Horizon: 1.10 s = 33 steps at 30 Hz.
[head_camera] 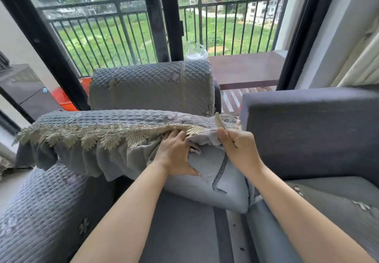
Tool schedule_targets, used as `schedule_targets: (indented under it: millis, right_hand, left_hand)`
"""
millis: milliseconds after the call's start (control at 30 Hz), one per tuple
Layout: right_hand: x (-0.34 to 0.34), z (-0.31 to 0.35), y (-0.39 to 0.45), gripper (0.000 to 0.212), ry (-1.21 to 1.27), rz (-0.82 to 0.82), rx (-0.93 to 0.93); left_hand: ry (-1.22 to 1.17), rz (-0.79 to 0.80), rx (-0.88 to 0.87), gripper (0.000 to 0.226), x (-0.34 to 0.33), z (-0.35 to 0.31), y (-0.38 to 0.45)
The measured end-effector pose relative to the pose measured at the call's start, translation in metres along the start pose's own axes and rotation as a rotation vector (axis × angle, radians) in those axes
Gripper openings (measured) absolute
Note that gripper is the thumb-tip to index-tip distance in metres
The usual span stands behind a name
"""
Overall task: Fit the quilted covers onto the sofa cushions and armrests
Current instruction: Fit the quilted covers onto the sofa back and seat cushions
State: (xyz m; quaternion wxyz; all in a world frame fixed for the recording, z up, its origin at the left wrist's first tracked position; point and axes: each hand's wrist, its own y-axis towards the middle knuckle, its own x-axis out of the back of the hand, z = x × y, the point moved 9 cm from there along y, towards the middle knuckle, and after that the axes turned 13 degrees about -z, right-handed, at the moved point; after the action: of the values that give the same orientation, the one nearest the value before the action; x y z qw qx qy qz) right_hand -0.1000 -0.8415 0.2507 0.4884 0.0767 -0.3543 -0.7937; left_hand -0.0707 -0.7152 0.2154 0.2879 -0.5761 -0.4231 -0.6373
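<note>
A grey quilted cover [106, 117] with a beige lace fringe and a thin grey skirt lies over a pale blue cushion [207, 189] on the sofa seat. My left hand [176, 156] presses flat on the cushion's front, its fingertips under the lace edge. At the cover's right corner my right hand [235, 148] pinches the lace trim and lifts it. A dark zipper strip hangs down the cushion between my hands. Behind, the armrest [151, 86] wears a quilted cover.
A bare grey back cushion [311, 131] stands at the right. A quilted cover [41, 211] drapes the seat at lower left. The bare seat [180, 232] lies under my arms. Behind are glass doors, a balcony railing, a wooden bench [246, 68] and an orange tub [63, 100].
</note>
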Motion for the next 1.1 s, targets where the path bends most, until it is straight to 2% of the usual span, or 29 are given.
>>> schedule_targets:
  millis: [67, 133, 233, 300, 367, 433, 467, 533, 667, 833, 900, 1000, 1100]
  right_hand:
    - [-0.002, 0.001, -0.006, 0.070, 0.000, -0.037, 0.040]
    - [-0.004, 0.000, -0.005, 0.076, 0.009, -0.047, 0.056]
    - [-0.002, 0.006, 0.007, 0.056, -0.070, 0.041, 0.124]
    - [-0.005, -0.001, 0.006, 0.045, -0.204, 0.225, 0.126]
    - [-0.003, -0.005, 0.001, 0.058, -0.400, 0.324, 0.171]
    - [-0.006, -0.002, -0.001, 0.069, -0.573, 0.405, 0.272]
    - [-0.009, -0.001, -0.002, 0.064, -0.667, 0.457, 0.319]
    - [-0.014, -0.006, -0.004, 0.042, -0.841, 0.594, 0.342]
    - [-0.017, 0.002, -0.009, 0.026, -0.907, 0.776, 0.432]
    - [-0.019, 0.003, -0.016, 0.024, -0.951, 0.856, 0.496]
    - [-0.021, 0.000, -0.022, 0.027, -0.963, 0.894, 0.506]
    - [-0.026, 0.006, -0.026, 0.030, -0.883, 0.853, 0.555]
    - [-0.030, 0.017, -0.029, 0.024, -0.830, 0.800, 0.641]
  left_hand:
    - [0.009, 0.010, 0.019, 0.073, -0.001, 0.001, 0.006]
    - [0.018, 0.018, 0.035, 0.076, 0.000, 0.001, 0.010]
    - [0.021, -0.009, 0.054, 0.080, 0.006, 0.001, 0.014]
    - [0.047, -0.095, 0.035, 0.090, 0.011, -0.003, 0.009]
    - [0.158, -0.195, 0.034, 0.107, 0.012, 0.000, 0.002]
    - [0.161, -0.345, 0.052, 0.106, 0.018, 0.002, -0.010]
    - [0.136, -0.366, 0.067, 0.102, 0.019, 0.003, -0.017]
    - [0.068, -0.431, 0.078, 0.095, 0.024, 0.002, -0.029]
    - [0.044, -0.322, 0.127, 0.115, 0.016, 0.001, -0.041]
    - [0.053, -0.032, 0.085, 0.106, 0.004, 0.002, -0.021]
    - [0.035, -0.037, -0.008, 0.097, 0.000, 0.000, -0.014]
    - [-0.031, -0.061, -0.081, 0.085, 0.001, 0.001, -0.007]
    - [-0.044, -0.247, -0.198, 0.079, 0.013, -0.002, 0.000]
